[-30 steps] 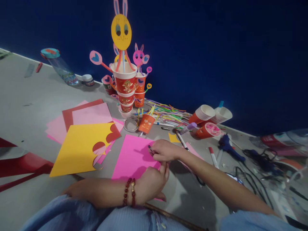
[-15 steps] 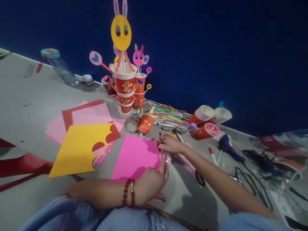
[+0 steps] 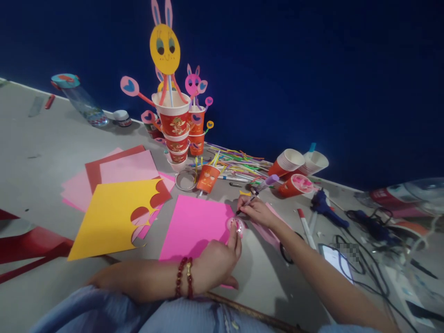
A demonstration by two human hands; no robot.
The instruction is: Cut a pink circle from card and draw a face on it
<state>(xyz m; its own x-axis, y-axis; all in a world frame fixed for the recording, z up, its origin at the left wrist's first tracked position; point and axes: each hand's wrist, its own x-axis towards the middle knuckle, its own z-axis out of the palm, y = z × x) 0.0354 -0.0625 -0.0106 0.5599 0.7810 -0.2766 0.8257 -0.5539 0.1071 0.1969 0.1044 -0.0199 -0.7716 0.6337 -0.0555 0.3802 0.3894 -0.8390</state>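
A bright pink paper sheet (image 3: 194,226) lies on the grey table in front of me. My left hand (image 3: 217,261) presses a small clear round lid (image 3: 236,225) onto the sheet's right edge with its fingertips. My right hand (image 3: 255,210) is closed on a black pen (image 3: 247,204), whose tip touches the paper just beside the lid. A beaded bracelet (image 3: 183,276) circles my left wrist.
A yellow sheet (image 3: 111,217) with cut-out curves lies left, over pink and red sheets. Stacked red paper cups with bunny figures (image 3: 173,120) stand behind. Straws (image 3: 239,162), loose cups (image 3: 294,162), a blue glue gun (image 3: 324,206), markers, cables and a phone (image 3: 335,259) crowd the right.
My right hand lifted off the pink sheet, turned the pen, and now sets its tip beside the lid. The round lid came into view under my left fingers. The camera tilted slightly.
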